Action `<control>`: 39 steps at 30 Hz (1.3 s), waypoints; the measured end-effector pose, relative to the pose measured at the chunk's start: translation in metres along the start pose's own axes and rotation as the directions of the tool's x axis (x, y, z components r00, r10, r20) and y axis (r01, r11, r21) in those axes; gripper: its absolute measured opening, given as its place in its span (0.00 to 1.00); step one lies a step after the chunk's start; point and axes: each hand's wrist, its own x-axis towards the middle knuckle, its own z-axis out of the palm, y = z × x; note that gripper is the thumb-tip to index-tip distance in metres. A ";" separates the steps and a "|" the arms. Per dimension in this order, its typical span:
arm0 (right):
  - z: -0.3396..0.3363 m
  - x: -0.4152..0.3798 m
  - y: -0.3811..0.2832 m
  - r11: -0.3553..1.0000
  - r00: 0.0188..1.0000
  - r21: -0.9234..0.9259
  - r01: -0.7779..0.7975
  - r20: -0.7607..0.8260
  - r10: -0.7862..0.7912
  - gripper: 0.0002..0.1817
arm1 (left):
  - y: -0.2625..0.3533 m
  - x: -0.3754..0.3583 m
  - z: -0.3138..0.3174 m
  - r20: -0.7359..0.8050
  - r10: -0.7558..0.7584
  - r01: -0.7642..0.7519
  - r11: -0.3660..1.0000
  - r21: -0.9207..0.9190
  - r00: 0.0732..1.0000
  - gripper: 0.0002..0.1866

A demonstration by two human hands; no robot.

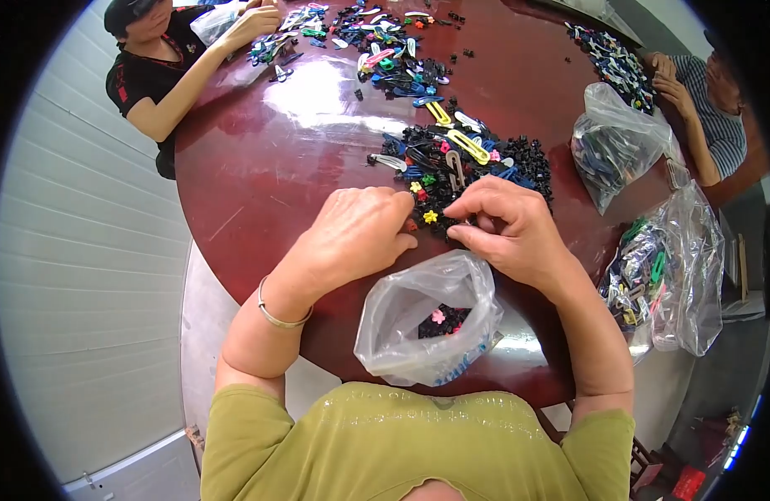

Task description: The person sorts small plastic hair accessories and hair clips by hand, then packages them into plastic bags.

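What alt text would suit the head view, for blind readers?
Left hand and right hand at a pile of hair clips on a red table, with an open bag nearer the camera. Two more people flank the table.

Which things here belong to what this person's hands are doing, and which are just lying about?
Seemingly in use:
Pile of mixed clips, by the left hand and right hand
Open plastic bag, small pieces inside

Likely not in use:
Upper bag at right
Lower bag at right
Bracelet, just worn
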 end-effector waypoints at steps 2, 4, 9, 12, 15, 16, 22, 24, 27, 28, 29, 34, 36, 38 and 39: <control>0.009 0.001 0.003 0.989 0.993 -0.116 0.097 -0.055 -0.104 0.11 | 0.004 0.002 0.006 -0.010 -0.010 0.010 1.000 0.025 1.000 0.12; 0.012 0.001 0.008 0.950 0.983 -0.266 0.165 -0.031 -0.179 0.12 | 0.003 0.003 0.009 -0.015 -0.004 0.004 1.000 0.006 1.000 0.11; 0.017 0.005 0.009 0.859 0.951 -0.428 0.279 0.003 -0.308 0.17 | 0.002 0.003 0.013 -0.035 0.016 -0.016 1.000 -0.011 0.999 0.09; 0.022 0.004 0.009 0.818 0.936 -0.479 0.319 0.022 -0.351 0.17 | 0.005 0.002 0.013 -0.065 0.049 -0.048 0.999 0.003 0.997 0.08; 0.026 0.003 0.012 0.826 0.932 -0.466 0.316 -0.009 -0.362 0.10 | 0.005 0.002 0.014 -0.046 0.050 -0.050 0.999 0.012 0.998 0.08; 0.026 0.003 0.013 0.831 0.931 -0.458 0.316 -0.017 -0.364 0.08 | 0.004 0.002 0.013 -0.044 0.048 -0.047 0.999 0.014 0.998 0.07; 0.030 0.004 0.012 0.872 0.929 -0.399 0.283 -0.111 -0.352 0.07 | 0.004 0.000 0.007 -0.097 0.049 -0.049 0.999 0.004 0.994 0.07; 0.031 0.003 0.012 0.862 0.933 -0.419 0.284 -0.087 -0.350 0.07 | 0.004 -0.001 0.004 -0.128 0.055 -0.055 0.998 0.003 0.990 0.07; 0.030 0.002 0.014 0.841 0.930 -0.447 0.304 -0.053 -0.365 0.08 | 0.001 -0.002 -0.001 -0.209 0.041 -0.047 0.999 -0.022 0.977 0.07; 0.030 0.002 0.014 0.832 0.927 -0.455 0.316 -0.041 -0.374 0.08 | 0.000 -0.003 -0.003 -0.236 0.044 -0.062 0.996 -0.067 0.971 0.07; 0.031 0.002 0.014 0.847 0.930 -0.436 0.303 -0.059 -0.363 0.08 | 0.000 -0.003 -0.005 -0.265 0.046 -0.078 0.991 -0.110 0.963 0.06; 0.026 0.003 0.012 0.933 0.956 -0.294 0.206 -0.142 -0.255 0.08 | 0.008 -0.015 -0.029 -0.215 0.059 -0.159 0.862 -0.481 0.975 0.08; 0.023 0.002 0.011 0.953 0.967 -0.256 0.163 -0.149 -0.205 0.08 | 0.010 -0.022 -0.042 -0.126 0.155 -0.198 0.819 -0.539 0.980 0.09; 0.022 0.003 0.011 0.959 0.966 -0.236 0.154 -0.167 -0.197 0.07 | 0.008 -0.023 -0.043 -0.020 0.256 -0.224 0.804 -0.551 0.967 0.14; 0.022 0.002 0.011 0.967 0.970 -0.214 0.139 -0.169 -0.176 0.08 | 0.007 -0.021 -0.042 -0.006 0.302 -0.254 0.791 -0.557 0.953 0.15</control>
